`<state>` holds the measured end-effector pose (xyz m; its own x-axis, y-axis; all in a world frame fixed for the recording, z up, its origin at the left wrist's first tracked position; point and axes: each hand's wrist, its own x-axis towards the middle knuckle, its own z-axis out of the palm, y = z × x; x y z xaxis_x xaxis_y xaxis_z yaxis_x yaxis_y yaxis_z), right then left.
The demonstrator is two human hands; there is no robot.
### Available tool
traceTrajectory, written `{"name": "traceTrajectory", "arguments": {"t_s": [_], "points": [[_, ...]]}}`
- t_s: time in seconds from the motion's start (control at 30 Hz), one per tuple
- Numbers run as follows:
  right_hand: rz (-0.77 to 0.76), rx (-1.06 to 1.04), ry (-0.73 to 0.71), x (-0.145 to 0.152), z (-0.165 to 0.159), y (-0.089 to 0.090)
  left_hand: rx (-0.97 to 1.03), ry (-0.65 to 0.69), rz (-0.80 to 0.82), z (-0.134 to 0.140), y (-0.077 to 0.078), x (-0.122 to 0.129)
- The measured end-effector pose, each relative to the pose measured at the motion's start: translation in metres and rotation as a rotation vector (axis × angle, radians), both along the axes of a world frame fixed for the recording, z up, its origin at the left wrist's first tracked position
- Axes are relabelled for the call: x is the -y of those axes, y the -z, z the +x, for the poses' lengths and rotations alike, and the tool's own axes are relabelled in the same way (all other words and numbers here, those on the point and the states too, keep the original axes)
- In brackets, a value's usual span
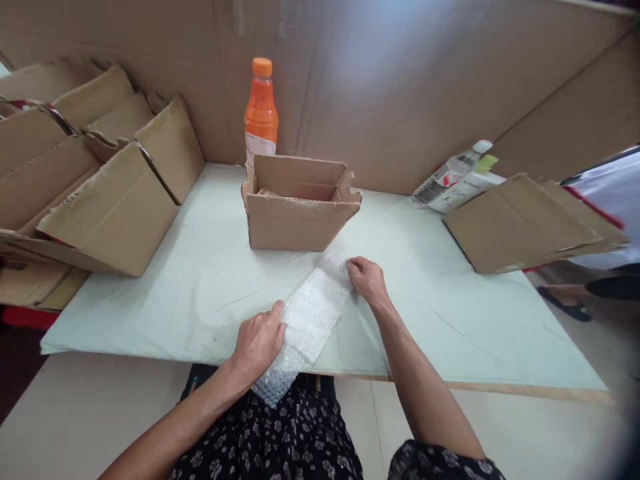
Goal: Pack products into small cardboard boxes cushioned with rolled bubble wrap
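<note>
A strip of clear bubble wrap point(280, 375) lies slantwise across the front of the table, its lower end hanging over the edge by my lap. Part of it is a whiter, thicker layered rectangle point(314, 313); what is inside, if anything, cannot be made out. My left hand point(260, 343) is closed on the left side of the wrap, thumb and fingers at its edge. On the upper right edge, my right hand point(367, 279) pinches the wrap between thumb and curled fingers. Just behind the wrap stands an open cardboard box point(297, 223), its contents mostly hidden by the front wall.
An orange bottle point(261, 110) stands behind the box. Several open cardboard boxes point(120, 207) crowd the left side. A clear bottle point(453, 173) leans at the back right beside another cardboard box point(520, 223). A person's foot point(565, 300) shows beyond the table point(450, 320).
</note>
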<state>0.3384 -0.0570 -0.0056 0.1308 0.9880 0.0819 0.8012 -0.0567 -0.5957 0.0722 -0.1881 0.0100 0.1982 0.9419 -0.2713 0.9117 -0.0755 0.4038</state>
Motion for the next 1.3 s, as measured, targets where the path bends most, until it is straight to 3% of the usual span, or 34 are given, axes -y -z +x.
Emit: {"name": "traceTrajectory", "arguments": {"t_s": [0.23, 0.33, 0.4, 0.5, 0.57, 0.63, 0.8, 1.03, 1.13, 1.3], "points": [[-0.037, 0.042, 0.036, -0.013, -0.009, 0.007, 0.108, -0.058, -0.115, 0.003, -0.006, -0.002], [-0.001, 0.094, 0.053, 0.000, -0.009, -0.008, 0.152, -0.061, -0.133, 0.005, -0.007, -0.001], [0.114, 0.166, 0.016, 0.024, -0.007, -0.024, 0.207, -0.067, -0.137, 0.003, -0.006, -0.001], [0.280, 0.253, -0.306, 0.076, -0.009, -0.044, 0.345, -0.099, -0.166, -0.003, -0.003, -0.001], [0.235, 0.263, -0.595, 0.110, -0.018, -0.046, 0.445, -0.130, -0.188, -0.005, 0.000, -0.001], [0.155, 0.292, -0.758, 0.134, -0.033, -0.038, 0.542, -0.167, -0.193, -0.006, 0.003, 0.000], [0.226, 0.267, -0.684, 0.141, -0.054, -0.015, 0.771, -0.295, -0.249, 0.000, 0.014, 0.008], [0.193, 0.232, -0.735, 0.138, -0.054, -0.026, 1.099, -0.450, -0.424, 0.004, 0.019, 0.020], [0.145, 0.241, -0.788, 0.144, -0.055, -0.026, 1.188, -0.440, -0.485, 0.001, 0.013, 0.025], [0.237, 0.232, -0.766, 0.150, -0.050, -0.023, 1.217, -0.405, -0.538, -0.003, 0.006, 0.028]]}}
